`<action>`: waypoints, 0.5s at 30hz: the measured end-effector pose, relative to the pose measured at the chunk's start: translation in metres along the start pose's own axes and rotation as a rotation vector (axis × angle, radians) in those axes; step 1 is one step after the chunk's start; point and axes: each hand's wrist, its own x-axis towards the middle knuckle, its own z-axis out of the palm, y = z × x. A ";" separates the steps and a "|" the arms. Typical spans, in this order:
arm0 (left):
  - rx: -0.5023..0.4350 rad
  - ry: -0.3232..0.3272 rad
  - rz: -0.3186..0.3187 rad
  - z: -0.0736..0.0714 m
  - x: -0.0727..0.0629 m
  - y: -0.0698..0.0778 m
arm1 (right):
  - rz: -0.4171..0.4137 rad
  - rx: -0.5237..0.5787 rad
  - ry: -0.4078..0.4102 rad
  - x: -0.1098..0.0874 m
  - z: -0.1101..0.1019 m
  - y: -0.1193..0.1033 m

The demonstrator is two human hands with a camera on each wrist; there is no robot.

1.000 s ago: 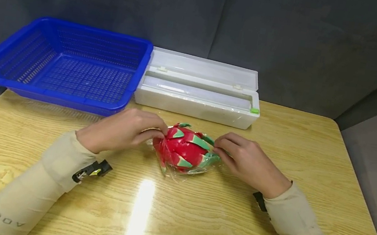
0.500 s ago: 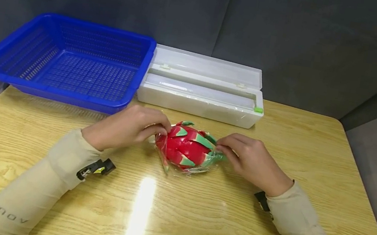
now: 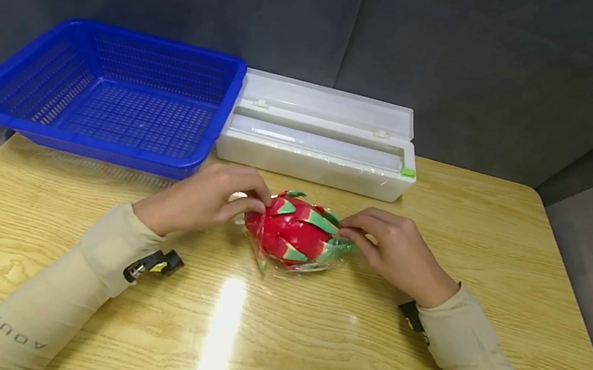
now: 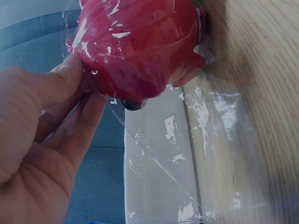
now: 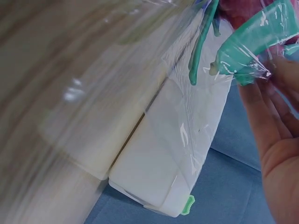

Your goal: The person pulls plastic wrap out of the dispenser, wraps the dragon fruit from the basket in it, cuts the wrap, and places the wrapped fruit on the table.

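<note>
A red dragon fruit with green-tipped scales sits on the table, loosely covered in clear plastic wrap. At its left end, my left hand pinches the wrap between thumb and fingers. My right hand pinches the film at the opposite end, beside the green tips. In the left wrist view, the film is pressed against the fruit's red skin, and a loose sheet spreads out past it. The right wrist view shows film stretched over the green scales, right at my fingertips.
Behind the fruit stands a long white wrap dispenser, lid raised, a roll inside and a green slider at its right end. A blue perforated basket stands left of it, touching or close to its end. A dark curtain hangs behind the table.
The head view has shifted slightly, so everything appears a little to the right. Both hands keep their pinch on the wrap at the fruit's two ends, with hardly any movement.
</note>
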 end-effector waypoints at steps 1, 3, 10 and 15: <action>-0.005 -0.002 -0.005 0.000 0.000 0.000 | 0.001 0.004 -0.001 0.000 0.000 0.000; -0.013 -0.004 -0.017 0.000 0.000 0.000 | 0.002 0.009 -0.004 0.000 0.001 0.000; 0.017 0.047 -0.048 0.000 -0.001 0.001 | 0.014 0.019 -0.004 0.000 0.002 0.000; 0.021 0.073 -0.073 0.000 -0.001 0.002 | 0.069 0.008 -0.026 0.001 0.000 -0.003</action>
